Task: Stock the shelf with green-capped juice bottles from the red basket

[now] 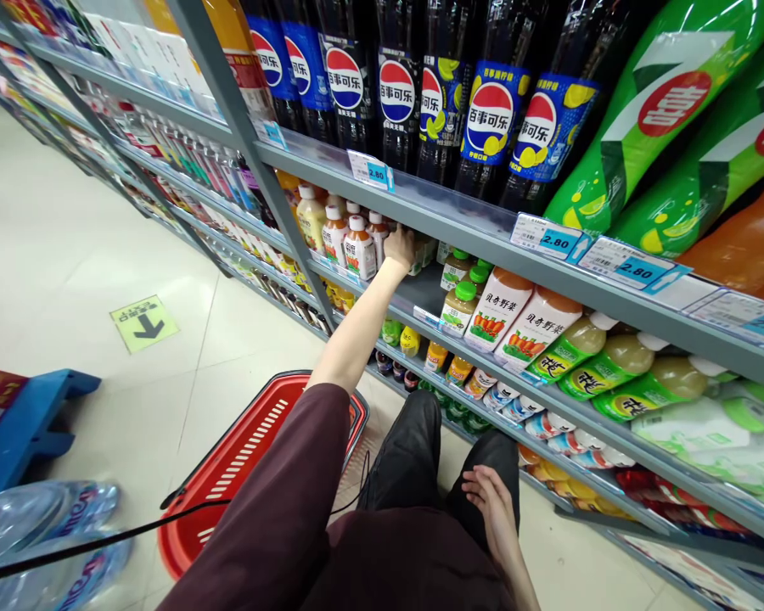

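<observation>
Into a supermarket shelf of grey metal (446,204), a bare left hand (400,247) is extended, its fingertips hidden; whether anything is clamped there cannot be told. Just beside it, at nine o'clock, small white-capped plastic bottles with carrot-printed labels (360,252) are grouped upright. At four o'clock, squat green-capped bottles with pale labels (460,305) are stood, and at twelve, on the tier above, glossy dark cola bottles (395,93) are ranked. At five, a bare right hand (489,501) is held over smooth dark trousers (407,450), its fingers loosely curled, its grip left slack. At seven, a slotted red plastic basket (238,445) is partly covered by a maroon fabric sleeve (273,501).
</observation>
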A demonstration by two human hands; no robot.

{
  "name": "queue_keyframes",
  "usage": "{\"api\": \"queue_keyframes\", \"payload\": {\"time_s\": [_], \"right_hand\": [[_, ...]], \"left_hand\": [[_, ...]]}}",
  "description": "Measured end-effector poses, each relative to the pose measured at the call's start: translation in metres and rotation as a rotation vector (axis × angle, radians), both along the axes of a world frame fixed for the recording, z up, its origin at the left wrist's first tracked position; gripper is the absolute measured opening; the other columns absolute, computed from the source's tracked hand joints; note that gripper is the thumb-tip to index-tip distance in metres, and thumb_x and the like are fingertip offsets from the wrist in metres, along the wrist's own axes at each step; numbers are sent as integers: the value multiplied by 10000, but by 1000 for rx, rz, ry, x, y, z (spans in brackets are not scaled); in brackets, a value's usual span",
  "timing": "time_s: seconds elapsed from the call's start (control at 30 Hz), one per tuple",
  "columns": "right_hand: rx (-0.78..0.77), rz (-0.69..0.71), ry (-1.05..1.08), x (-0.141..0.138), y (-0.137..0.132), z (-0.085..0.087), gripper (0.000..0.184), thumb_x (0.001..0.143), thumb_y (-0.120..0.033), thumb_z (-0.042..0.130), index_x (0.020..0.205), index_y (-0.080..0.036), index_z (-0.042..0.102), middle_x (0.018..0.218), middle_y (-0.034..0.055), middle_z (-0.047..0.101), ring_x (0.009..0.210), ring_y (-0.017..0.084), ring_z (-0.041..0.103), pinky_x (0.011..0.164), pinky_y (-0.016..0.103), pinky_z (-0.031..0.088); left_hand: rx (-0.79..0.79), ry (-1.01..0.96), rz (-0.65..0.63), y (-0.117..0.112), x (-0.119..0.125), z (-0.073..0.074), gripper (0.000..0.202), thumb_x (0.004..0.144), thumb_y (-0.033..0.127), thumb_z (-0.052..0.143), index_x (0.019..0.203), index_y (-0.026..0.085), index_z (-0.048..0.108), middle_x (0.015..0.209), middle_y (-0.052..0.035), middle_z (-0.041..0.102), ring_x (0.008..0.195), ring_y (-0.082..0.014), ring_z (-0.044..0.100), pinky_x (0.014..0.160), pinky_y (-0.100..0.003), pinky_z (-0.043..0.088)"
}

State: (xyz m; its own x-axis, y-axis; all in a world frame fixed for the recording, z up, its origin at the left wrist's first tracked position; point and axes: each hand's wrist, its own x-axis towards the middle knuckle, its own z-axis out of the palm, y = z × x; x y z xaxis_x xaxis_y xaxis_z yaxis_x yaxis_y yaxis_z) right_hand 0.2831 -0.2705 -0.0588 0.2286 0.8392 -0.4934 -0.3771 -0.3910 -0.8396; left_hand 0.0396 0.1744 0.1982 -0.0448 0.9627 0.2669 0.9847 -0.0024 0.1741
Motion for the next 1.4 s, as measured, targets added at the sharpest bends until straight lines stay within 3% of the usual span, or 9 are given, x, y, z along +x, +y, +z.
{"api": "queue_keyframes", "payload": {"time_s": [0.43,0.6,0.7,0.83,0.97,1.03,1.17,1.27,1.4], "right_hand": [[4,0,-15,1,3,3,463,699,-574,861,951,-199,759,918,102,821,775,254,765,685,335,585],[-5,-1,-8,6,-1,-4,467,702,-585,856,954,-203,759,927,100,823,781,249,764,687,326,586],[-17,0,-3,6,-1,-8,477,683,-587,867,948,-205,760,922,98,824,781,257,767,688,336,591],[-28,20,-9,4,3,-7,490,677,-589,870,948,-198,755,913,101,823,781,256,769,686,331,593],[-28,41,-22,4,10,-5,492,683,-576,866,965,-191,746,925,106,823,782,261,772,681,342,601],[-38,48,-30,5,13,-6,487,673,-564,873,963,-194,744,917,102,824,777,262,773,679,342,600],[-64,74,-55,5,16,-5,452,681,-531,864,963,-203,734,901,88,821,780,256,771,690,337,587],[-45,118,-82,2,19,0,413,702,-506,837,963,-210,718,906,74,814,786,246,768,715,338,578],[-11,188,-101,-7,24,8,386,731,-484,808,987,-216,702,927,65,807,804,222,761,745,326,568]], "left_hand": [[42,-151,-36,2,-7,-10,470,1016,182,449,1473,75,463,1439,-272,519,1189,-357,635,993,-468,513],[342,-352,-29,-33,-25,-27,370,1010,332,522,1306,109,527,1204,-203,646,1049,-308,662,865,-387,526],[573,-548,29,-85,-34,-60,130,995,279,479,956,184,560,796,-46,606,750,-199,611,726,-302,483],[609,-748,140,-181,-30,-142,325,927,268,498,670,231,302,584,49,358,543,-119,394,597,-245,380],[140,-686,130,-286,-18,-239,312,914,240,453,649,229,287,568,36,416,545,-127,438,587,-245,394],[-216,-503,-19,-332,-13,-273,243,917,173,390,680,226,374,669,1,564,638,-141,568,641,-246,456],[-551,-334,-268,-378,-6,-298,119,933,228,500,826,223,552,841,-28,711,825,-173,705,738,-254,533],[-621,-318,-304,-368,-3,-301,116,937,280,547,928,205,636,968,-85,751,902,-226,733,800,-303,553],[-684,-307,-289,-342,8,-310,182,884,303,634,968,149,685,905,-171,758,873,-300,748,801,-367,569]]}}
